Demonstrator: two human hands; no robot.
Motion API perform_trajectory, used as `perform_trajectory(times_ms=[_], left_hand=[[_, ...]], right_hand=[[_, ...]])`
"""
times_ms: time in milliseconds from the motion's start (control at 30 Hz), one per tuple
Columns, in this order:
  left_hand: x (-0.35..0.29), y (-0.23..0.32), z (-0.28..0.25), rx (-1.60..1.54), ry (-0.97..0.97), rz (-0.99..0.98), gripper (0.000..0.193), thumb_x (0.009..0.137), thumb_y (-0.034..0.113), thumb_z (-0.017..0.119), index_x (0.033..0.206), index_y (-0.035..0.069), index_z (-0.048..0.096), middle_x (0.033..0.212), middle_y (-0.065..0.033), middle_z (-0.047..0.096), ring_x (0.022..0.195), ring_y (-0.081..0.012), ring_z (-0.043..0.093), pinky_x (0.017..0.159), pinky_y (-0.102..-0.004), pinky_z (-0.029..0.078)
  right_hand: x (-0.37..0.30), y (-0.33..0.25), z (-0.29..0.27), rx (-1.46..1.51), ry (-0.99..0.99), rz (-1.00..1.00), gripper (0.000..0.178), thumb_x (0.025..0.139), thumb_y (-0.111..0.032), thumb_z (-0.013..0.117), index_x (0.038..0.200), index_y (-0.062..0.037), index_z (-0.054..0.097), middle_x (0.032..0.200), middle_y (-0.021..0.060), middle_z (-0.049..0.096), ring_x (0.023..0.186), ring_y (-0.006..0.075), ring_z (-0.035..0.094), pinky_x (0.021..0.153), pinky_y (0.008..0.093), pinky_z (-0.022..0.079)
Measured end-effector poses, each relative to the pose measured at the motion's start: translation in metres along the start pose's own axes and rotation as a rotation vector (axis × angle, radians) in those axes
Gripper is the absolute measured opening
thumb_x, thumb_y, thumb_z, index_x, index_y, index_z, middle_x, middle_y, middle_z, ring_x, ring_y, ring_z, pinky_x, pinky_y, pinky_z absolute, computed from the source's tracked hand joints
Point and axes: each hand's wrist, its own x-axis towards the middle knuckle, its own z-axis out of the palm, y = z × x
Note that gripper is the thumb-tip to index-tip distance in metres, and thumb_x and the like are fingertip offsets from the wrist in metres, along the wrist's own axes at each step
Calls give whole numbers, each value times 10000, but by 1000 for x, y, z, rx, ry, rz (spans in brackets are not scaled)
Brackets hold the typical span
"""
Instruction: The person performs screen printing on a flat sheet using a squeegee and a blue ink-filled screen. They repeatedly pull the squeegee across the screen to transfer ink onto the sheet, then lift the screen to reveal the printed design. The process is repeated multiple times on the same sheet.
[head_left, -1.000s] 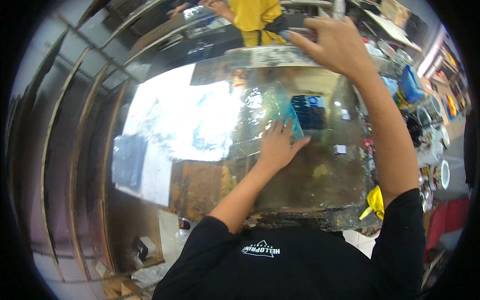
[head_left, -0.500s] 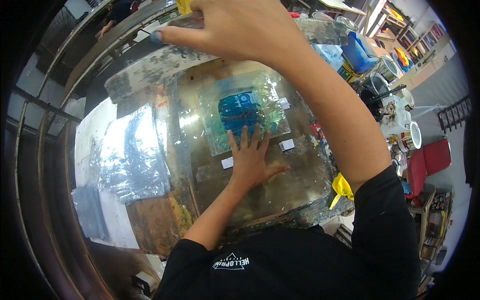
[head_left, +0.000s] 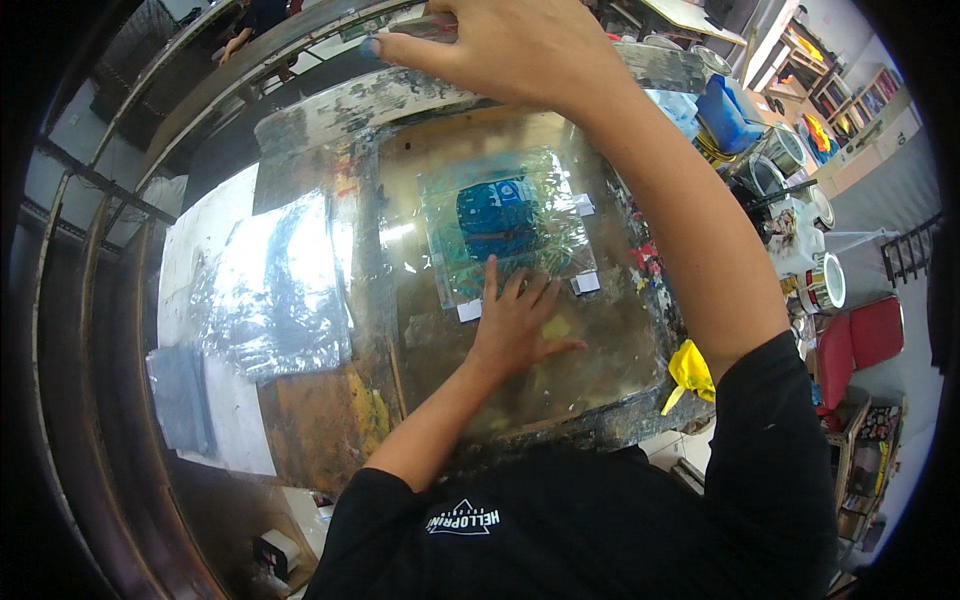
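A clear plastic pouch [head_left: 448,205] with a dark blue printed patch [head_left: 495,222] lies flat on a shiny, stained work surface [head_left: 520,405]. Small white tabs [head_left: 470,311] sit at its lower and right edges. My left hand [head_left: 512,325] is at the pouch's near edge, fingers apart and fingertips over the plastic, with nothing held. High at the far side, my right hand [head_left: 525,50] is raised with the thumb stretched left. Its other fingers are mostly cut off by the upper edge; a brownish piece shows beside the thumb, too little to name.
A stack of clear plastic sheets [head_left: 270,290] lies left on a white board [head_left: 240,435]. A paint-smeared bar [head_left: 350,115] runs along the far side. Yellow cloth [head_left: 690,375] hangs at the right edge, near cans [head_left: 825,283], a blue container [head_left: 725,112] and a red chair [head_left: 875,330].
The whole view has shifted slightly. My left hand has drawn back a little from the printed patch toward the pouch's near edge, its fingers more bent. My right hand stays raised.
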Motion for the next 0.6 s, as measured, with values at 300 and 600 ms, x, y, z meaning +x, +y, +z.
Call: perform_trajectory(times_ms=[300, 600], left_hand=[[-1, -6, -34, -109, 214, -40, 894, 829, 645, 778, 1453, 29, 600, 1247, -123, 695, 1162, -338, 637, 1198, -624, 348], [-42, -72, -147, -1051, 501, -620, 505, 799, 167, 948, 1194, 15, 673, 1092, -89, 743, 998, -164, 714, 878, -313, 578]], right_hand=[[-9, -4, 11, -77, 68, -7, 674, 959, -663, 558, 922, -30, 785, 779, 207, 727, 780, 363, 721, 798, 505, 511], [-106, 4, 84, -77, -89, -128, 543, 891, -485, 680, 1198, -47, 590, 952, 187, 717, 931, 379, 688, 826, 534, 472]])
